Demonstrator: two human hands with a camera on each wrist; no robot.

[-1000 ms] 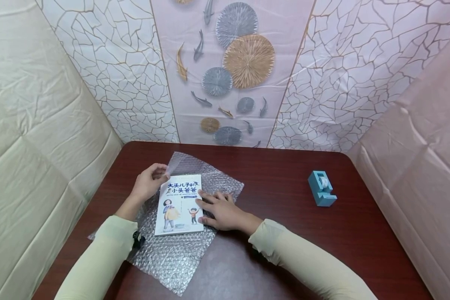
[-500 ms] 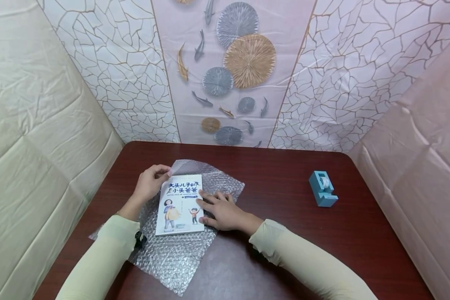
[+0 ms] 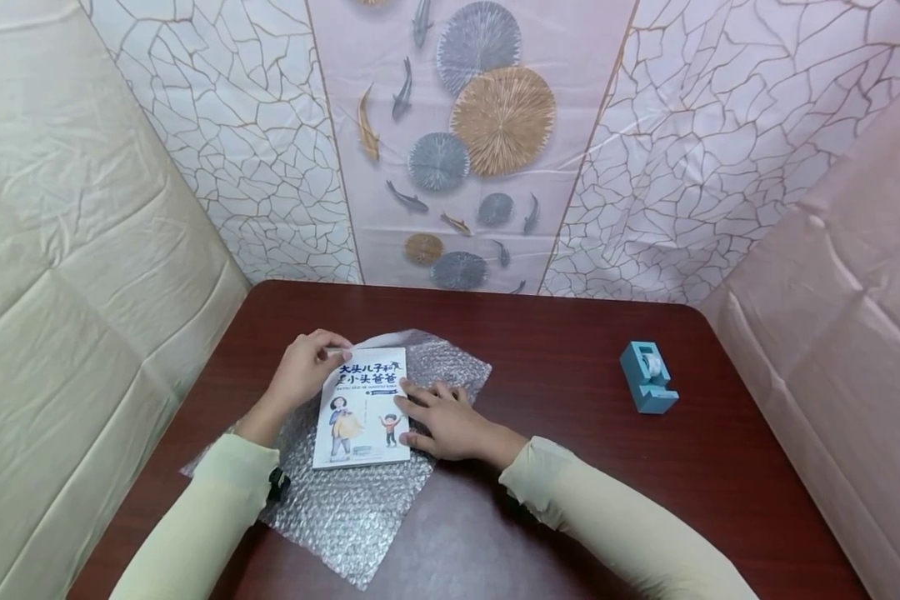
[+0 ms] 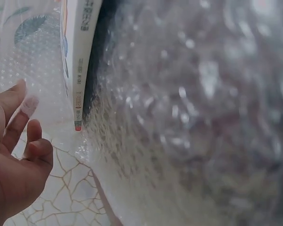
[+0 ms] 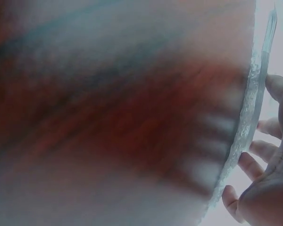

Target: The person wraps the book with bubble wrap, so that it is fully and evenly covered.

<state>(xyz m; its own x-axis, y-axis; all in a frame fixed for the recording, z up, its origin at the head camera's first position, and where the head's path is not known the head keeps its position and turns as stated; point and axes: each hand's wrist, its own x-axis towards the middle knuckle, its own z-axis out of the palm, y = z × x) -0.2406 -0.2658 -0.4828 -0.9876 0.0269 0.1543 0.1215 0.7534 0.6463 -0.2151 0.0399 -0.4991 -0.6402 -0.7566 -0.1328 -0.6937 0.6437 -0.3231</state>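
Observation:
A children's book (image 3: 362, 408) with a white illustrated cover lies face up on a sheet of bubble wrap (image 3: 345, 508) on the dark red table (image 3: 570, 500). My left hand (image 3: 307, 367) pinches the sheet's far-left corner and holds it folded low over the book's top-left edge. My right hand (image 3: 438, 417) lies flat, its fingers pressing the book's right edge and the wrap beside it. The left wrist view shows the book's spine (image 4: 80, 70) on the bubble wrap (image 4: 188, 117), with the left hand (image 4: 14, 155) next to the lifted flap. The right wrist view is blurred, showing the wrap's edge (image 5: 247, 127) and the right hand (image 5: 269, 188).
A teal tape dispenser (image 3: 647, 377) stands on the right part of the table. Fabric-covered walls close in the table on the left, back and right. The bubble wrap's near corner reaches towards the front edge.
The left hand has brought the pinched bubble-wrap flap down, from standing up behind the book to lying low at its top edge. The right hand and the book have stayed put.

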